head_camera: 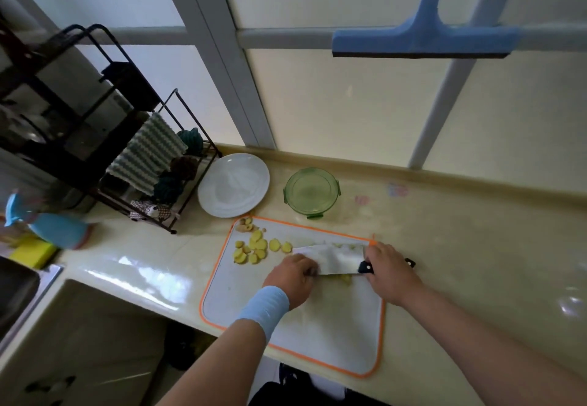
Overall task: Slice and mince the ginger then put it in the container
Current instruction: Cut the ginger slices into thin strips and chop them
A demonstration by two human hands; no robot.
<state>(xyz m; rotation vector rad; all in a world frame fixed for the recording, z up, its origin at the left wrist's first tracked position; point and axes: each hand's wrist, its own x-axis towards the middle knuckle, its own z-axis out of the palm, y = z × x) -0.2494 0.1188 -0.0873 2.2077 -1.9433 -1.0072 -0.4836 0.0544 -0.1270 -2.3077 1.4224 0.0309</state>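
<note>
A white cutting board (295, 326) with an orange rim lies on the counter. Several yellow ginger slices (257, 248) sit at its far left, with peel scraps (246, 225) in the corner. My right hand (389, 270) grips the black handle of a cleaver (333, 259), whose blade lies across the board's far part. My left hand (292, 277), with a light blue wristband, has curled fingers at the blade's left end, over ginger bits (344, 278) partly hidden beneath the blade. A green round container (311, 192) stands behind the board.
A white plate (233, 184) sits left of the container. A black wire rack (139, 164) with a striped cloth and scrubbers stands further left. A sink (19, 291), a yellow sponge and a blue bottle (54, 229) lie at far left. A blue squeegee (425, 40) hangs on the window.
</note>
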